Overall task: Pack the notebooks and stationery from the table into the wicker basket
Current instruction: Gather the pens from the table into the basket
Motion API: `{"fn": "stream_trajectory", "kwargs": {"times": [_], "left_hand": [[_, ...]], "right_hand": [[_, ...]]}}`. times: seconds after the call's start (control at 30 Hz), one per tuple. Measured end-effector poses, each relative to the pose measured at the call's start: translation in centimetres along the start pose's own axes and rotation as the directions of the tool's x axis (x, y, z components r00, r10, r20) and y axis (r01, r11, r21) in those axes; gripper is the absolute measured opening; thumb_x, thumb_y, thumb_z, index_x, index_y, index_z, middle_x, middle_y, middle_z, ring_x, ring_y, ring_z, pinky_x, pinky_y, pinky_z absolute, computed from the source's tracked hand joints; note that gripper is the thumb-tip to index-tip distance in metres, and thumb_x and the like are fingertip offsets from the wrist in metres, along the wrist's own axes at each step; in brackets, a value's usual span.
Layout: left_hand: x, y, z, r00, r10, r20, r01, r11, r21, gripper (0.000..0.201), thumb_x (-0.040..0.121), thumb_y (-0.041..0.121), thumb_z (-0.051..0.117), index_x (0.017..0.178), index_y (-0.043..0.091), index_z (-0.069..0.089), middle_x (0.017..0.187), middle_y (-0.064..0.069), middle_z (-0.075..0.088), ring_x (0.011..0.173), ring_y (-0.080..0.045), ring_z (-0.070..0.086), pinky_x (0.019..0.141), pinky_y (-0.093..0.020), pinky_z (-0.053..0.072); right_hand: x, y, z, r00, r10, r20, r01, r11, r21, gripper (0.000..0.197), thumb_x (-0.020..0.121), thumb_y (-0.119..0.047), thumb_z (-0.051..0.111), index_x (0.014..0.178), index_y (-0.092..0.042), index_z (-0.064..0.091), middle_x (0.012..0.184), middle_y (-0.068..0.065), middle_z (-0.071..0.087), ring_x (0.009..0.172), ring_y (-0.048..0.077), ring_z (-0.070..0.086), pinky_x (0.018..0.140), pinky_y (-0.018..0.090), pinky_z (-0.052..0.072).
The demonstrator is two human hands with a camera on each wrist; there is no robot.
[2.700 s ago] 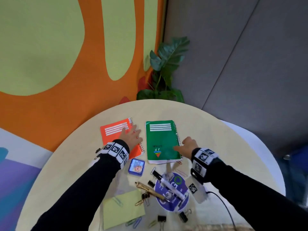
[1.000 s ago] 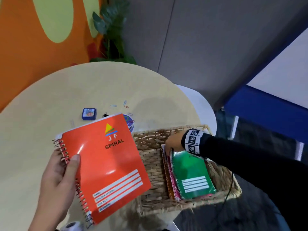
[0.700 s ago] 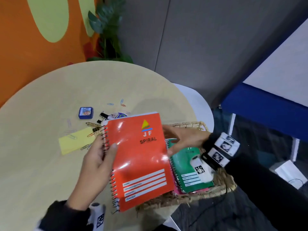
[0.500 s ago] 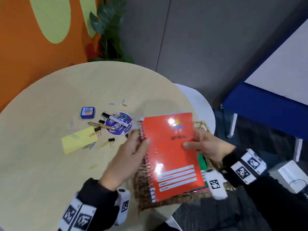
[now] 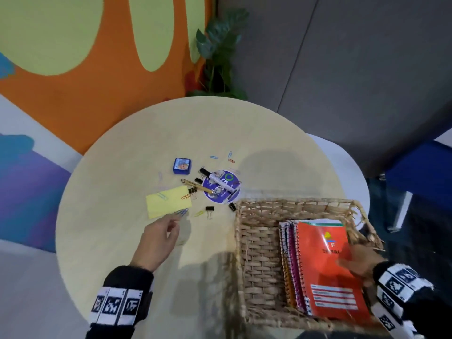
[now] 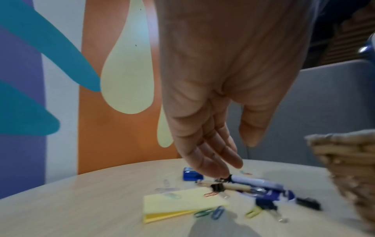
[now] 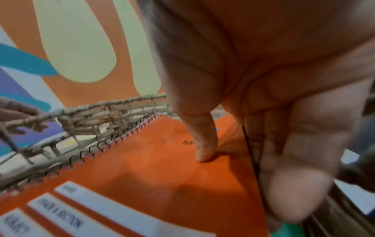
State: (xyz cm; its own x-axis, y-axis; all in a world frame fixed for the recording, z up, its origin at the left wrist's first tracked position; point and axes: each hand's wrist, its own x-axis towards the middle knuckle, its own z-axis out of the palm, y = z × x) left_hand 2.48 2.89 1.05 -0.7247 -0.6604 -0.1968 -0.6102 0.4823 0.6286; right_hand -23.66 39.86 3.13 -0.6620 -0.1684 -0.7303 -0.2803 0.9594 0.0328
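I see the rectangular woven wicker basket (image 5: 259, 243) sitting at the near right edge of the round pale wooden table (image 5: 117, 241). In the basket's right half lies a stack of spiral-bound notebooks, and the orange spiral notebook (image 5: 327, 267) is on top of it. My right hand (image 5: 359, 261) grips that notebook's outer edge: in the right wrist view the thumb presses down on the cover while the fingers (image 7: 292, 168) curl around the edge beneath it. My left hand (image 5: 156, 241) hovers over the table left of the basket, fingers loosely extended and close together, thumb apart, holding nothing. Just beyond its fingertips, left of the basket, lies the flat yellow sticky-note pad (image 5: 167, 201) with coloured paper clips on and around it. Nearer the basket's far left corner is a round blue disc (image 5: 222, 188) with a white marker and a wooden pencil across it, though blur makes those hard to judge. Black binder clips (image 5: 209, 208) lie scattered there. A small blue square box (image 5: 181, 165) sits furthest from the basket.
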Motion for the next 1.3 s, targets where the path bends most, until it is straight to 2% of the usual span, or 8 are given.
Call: {"fn": "stream_trajectory", "kwargs": {"times": [0.23, 0.43, 0.6, 0.83, 0.93, 1.03, 1.17, 1.3], "left_hand": [[5.1, -1.3, -0.5, 0.991, 0.129, -0.017, -0.122, 0.967, 0.225, 0.03, 0.088, 0.003, 0.057, 0.116, 0.01, 0.066, 0.11, -0.012, 0.069, 0.103, -0.031, 0.063, 0.086, -0.036, 0.052], [11.1, 3.9, 1.5, 0.91, 0.371, 0.187, -0.415, 0.785, 0.46, 0.031, 0.067, -0.002, 0.07, 0.094, 0.014, 0.074, 0.095, -0.008, 0.071, 0.088, -0.033, 0.066, 0.065, -0.039, 0.056], [13.7, 5.1, 3.8, 0.896, 0.312, 0.314, -0.44, 0.71, 0.55, 0.034, 0.091, 0.005, 0.048, 0.121, 0.013, 0.061, 0.128, -0.006, 0.057, 0.122, -0.027, 0.047, 0.091, -0.04, 0.041], [15.3, 4.3, 4.8, 0.884, 0.278, 0.376, -0.466, 0.587, 0.662, 0.037, 0.095, 0.001, 0.04, 0.129, 0.011, 0.052, 0.13, -0.009, 0.054, 0.123, -0.031, 0.045, 0.1, -0.042, 0.036], [15.1, 4.5, 4.1, 0.882, 0.401, 0.248, -0.464, 0.65, 0.601, 0.042, 0.084, 0.007, 0.065, 0.124, 0.018, 0.057, 0.109, -0.003, 0.065, 0.104, -0.028, 0.057, 0.082, -0.043, 0.046], [13.5, 4.6, 2.4, 0.855, 0.5, 0.14, -0.504, 0.736, 0.452, 0.053, 0.055, 0.007, 0.087, 0.099, 0.028, 0.068, 0.079, 0.009, 0.066, 0.079, -0.017, 0.065, 0.066, -0.034, 0.047], [9.7, 4.5, -0.4, 0.871, 0.491, -0.014, -0.47, 0.842, 0.265, 0.037, 0.072, 0.01, 0.067, 0.1, 0.033, 0.061, 0.095, 0.014, 0.065, 0.09, -0.007, 0.06, 0.082, -0.027, 0.028], [6.4, 4.8, -2.5, 0.905, 0.405, -0.13, -0.413, 0.91, -0.039, 0.018, 0.091, 0.029, 0.042, 0.105, 0.032, 0.054, 0.098, 0.015, 0.062, 0.09, -0.001, 0.06, 0.086, -0.021, 0.046]], "right_hand": [[-2.5, -3.3, -1.4, 0.988, 0.035, -0.148, -0.065, 0.977, -0.203, 0.042, 0.082, -0.045, 0.056, 0.117, -0.023, 0.058, 0.125, 0.003, 0.064, 0.115, 0.022, 0.061, 0.094, 0.034, 0.048], [-3.7, -15.0, -10.1, 0.91, -0.291, -0.296, 0.224, 0.945, -0.239, 0.02, 0.086, -0.042, 0.055, 0.075, -0.026, 0.05, 0.092, 0.004, 0.066, 0.091, 0.025, 0.063, 0.068, 0.028, 0.04], [0.0, -27.1, -13.2, 0.838, -0.519, -0.168, 0.514, 0.855, -0.075, 0.014, 0.089, -0.02, 0.054, 0.076, -0.016, 0.059, 0.077, 0.007, 0.066, 0.062, 0.019, 0.059, 0.059, 0.027, 0.049], [7.0, -37.0, -11.6, 0.877, -0.48, -0.034, 0.453, 0.848, -0.274, 0.033, 0.083, -0.019, 0.061, 0.056, -0.01, 0.045, 0.054, 0.004, 0.048, 0.049, 0.021, 0.052, 0.052, 0.026, 0.048], [11.7, -38.8, -10.4, 0.913, -0.404, 0.056, 0.382, 0.801, -0.462, 0.029, 0.07, -0.032, 0.073, 0.061, -0.012, 0.055, 0.05, 0.004, 0.047, 0.053, 0.019, 0.057, 0.067, 0.037, 0.058], [7.8, -38.7, -10.6, 0.881, -0.472, 0.036, 0.418, 0.738, -0.529, 0.045, 0.09, -0.019, 0.057, 0.055, -0.019, 0.029, 0.064, 0.005, 0.039, 0.062, 0.016, 0.039, 0.064, 0.028, 0.039], [5.9, -39.0, -10.6, 0.875, -0.479, 0.076, 0.438, 0.713, -0.548, 0.045, 0.09, -0.01, 0.054, 0.057, -0.021, 0.026, 0.085, 0.007, 0.042, 0.087, 0.015, 0.037, 0.074, 0.033, 0.035], [7.4, -38.5, -11.8, 0.855, -0.511, 0.084, 0.499, 0.769, -0.4, 0.021, 0.074, -0.022, 0.072, 0.061, -0.013, 0.059, 0.061, 0.004, 0.063, 0.061, 0.02, 0.059, 0.062, 0.029, 0.053]]}}
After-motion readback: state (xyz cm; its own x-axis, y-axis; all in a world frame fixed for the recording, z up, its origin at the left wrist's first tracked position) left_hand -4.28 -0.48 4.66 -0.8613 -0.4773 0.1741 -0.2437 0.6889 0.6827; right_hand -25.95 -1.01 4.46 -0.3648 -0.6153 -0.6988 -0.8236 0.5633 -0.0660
